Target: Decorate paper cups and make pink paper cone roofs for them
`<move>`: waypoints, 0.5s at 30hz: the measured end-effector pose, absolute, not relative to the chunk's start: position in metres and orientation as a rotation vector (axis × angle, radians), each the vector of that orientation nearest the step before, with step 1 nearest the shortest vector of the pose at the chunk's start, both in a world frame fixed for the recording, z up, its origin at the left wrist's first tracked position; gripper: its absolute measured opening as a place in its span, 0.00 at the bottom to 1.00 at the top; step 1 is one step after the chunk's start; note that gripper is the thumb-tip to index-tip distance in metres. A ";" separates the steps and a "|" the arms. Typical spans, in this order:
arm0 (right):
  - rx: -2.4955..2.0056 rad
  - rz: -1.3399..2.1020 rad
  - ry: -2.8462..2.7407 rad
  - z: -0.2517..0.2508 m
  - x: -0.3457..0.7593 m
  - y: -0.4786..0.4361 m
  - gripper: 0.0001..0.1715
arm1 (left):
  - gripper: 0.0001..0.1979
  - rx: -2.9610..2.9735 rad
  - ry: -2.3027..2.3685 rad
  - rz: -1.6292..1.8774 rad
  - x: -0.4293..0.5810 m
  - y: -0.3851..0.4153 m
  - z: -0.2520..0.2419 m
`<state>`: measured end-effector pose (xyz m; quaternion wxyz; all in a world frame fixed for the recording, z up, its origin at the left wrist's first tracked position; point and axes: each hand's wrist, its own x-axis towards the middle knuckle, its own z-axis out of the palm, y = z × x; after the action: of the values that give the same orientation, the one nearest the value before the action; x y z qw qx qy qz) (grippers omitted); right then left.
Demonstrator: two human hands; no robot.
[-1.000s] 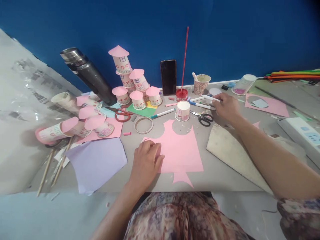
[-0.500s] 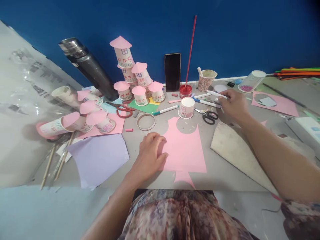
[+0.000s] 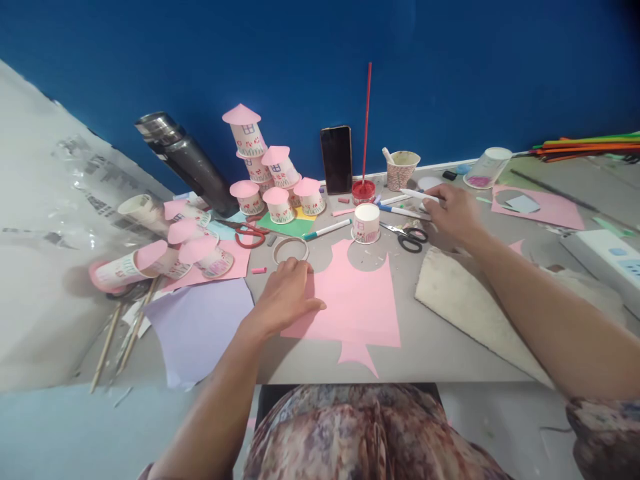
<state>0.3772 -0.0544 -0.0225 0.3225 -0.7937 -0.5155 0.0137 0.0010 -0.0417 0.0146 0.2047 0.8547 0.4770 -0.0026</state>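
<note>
My left hand (image 3: pixel 285 293) lies flat, fingers spread, on the left edge of a cut pink paper sheet (image 3: pixel 357 303) in front of me. My right hand (image 3: pixel 450 213) reaches to the far right of the table and is closed on a white marker (image 3: pixel 419 195). Black-handled scissors (image 3: pixel 407 238) lie just left of that hand. An upturned decorated paper cup (image 3: pixel 365 223) stands beyond the pink sheet, with a tape ring (image 3: pixel 291 250) near my left fingertips.
A stack of paper-cup houses with pink cone roofs (image 3: pixel 270 173) stands at the back, beside a metal flask (image 3: pixel 183 163), a phone (image 3: pixel 337 160) against the blue wall and a red paint pot with a stick (image 3: pixel 363 190). A lilac sheet (image 3: pixel 200 327) and more cup houses (image 3: pixel 170 257) lie left.
My left hand slid forward and left along the pink sheet toward the tape ring. My right hand stayed by the markers, holding the white one.
</note>
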 end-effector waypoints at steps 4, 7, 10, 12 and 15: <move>-2.070 0.025 -1.392 -0.025 0.377 -0.053 0.17 | 0.16 2.381 1.307 -0.058 0.002 -0.037 0.015; -2.059 0.010 -1.404 -0.027 0.377 -0.053 0.19 | 0.14 2.382 1.317 -0.050 0.004 -0.043 0.018; -2.054 -0.001 -1.411 -0.028 0.377 -0.052 0.20 | 0.09 2.262 1.385 0.069 -0.002 -0.066 0.028; -2.046 -0.001 -1.420 -0.028 0.378 -0.052 0.20 | 0.07 2.182 1.365 0.311 -0.012 -0.086 0.038; -2.040 0.009 -1.428 -0.029 0.378 -0.051 0.19 | 0.17 2.011 1.265 0.413 -0.030 -0.103 0.051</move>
<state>0.3777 -0.0507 -0.0285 0.3199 -0.7761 -0.5434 0.0033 -0.0300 -0.1027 0.0509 0.3572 0.7789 0.4901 0.1599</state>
